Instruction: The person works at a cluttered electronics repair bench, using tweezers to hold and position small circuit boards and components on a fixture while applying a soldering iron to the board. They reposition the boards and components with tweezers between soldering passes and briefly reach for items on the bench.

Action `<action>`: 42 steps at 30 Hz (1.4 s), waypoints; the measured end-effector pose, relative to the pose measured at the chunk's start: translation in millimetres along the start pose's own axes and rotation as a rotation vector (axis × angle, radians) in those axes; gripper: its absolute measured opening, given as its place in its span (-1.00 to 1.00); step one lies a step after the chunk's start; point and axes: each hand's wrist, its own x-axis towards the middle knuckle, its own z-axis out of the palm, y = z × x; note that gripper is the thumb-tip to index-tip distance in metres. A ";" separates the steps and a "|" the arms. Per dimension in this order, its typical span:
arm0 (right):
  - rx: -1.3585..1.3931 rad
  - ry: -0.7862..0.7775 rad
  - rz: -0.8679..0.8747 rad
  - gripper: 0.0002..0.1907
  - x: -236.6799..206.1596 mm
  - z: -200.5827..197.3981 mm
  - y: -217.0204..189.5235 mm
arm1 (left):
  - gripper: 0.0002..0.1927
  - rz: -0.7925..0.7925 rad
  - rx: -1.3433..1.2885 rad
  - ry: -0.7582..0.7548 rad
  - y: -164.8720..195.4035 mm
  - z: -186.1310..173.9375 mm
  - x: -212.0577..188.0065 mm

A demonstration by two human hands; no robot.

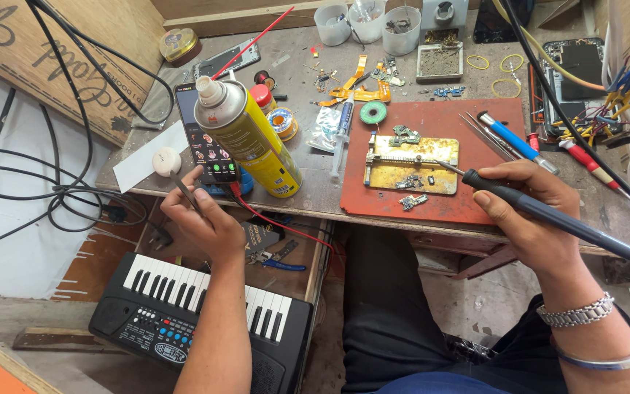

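My left hand (202, 219) is closed around thin metal tweezers (184, 191), at the bench's front edge just below a lit phone (205, 146) that leans against a yellow spray can (253, 142). My right hand (526, 211) grips a dark soldering iron (555, 217) like a pen. Its tip rests at the right end of a gold-coloured holder plate (411, 164). The plate carries small circuit boards and lies on a red mat (439, 117).
A syringe (340, 138), a green roll (373, 112), a blue-handled tool (515, 138) and a red screwdriver (585, 164) lie around the mat. Plastic cups (366, 22) stand at the back. Below the bench are an open drawer with pliers (278, 259) and a small keyboard (184, 306). Black cables hang at left.
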 end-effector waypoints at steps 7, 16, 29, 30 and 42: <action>-0.007 0.005 0.005 -0.74 0.0 0.4 -0.2 | -0.83 -0.058 0.058 -0.007 0.6 -1.1 0.8; 0.025 0.006 0.015 -0.73 0.2 0.7 1.0 | -0.84 -0.034 0.006 0.033 -2.5 -0.8 -0.5; 0.025 0.003 0.002 -0.75 3.0 -0.2 -1.8 | -0.79 0.040 -0.012 -0.003 -1.6 3.5 0.6; 0.036 0.002 0.000 -0.75 3.2 -0.8 -1.6 | -0.79 0.043 0.023 -0.008 -1.9 3.0 -0.2; 0.087 0.000 0.044 -0.74 3.0 -5.7 1.2 | -0.74 -0.024 -0.037 -0.024 -1.8 3.8 -8.8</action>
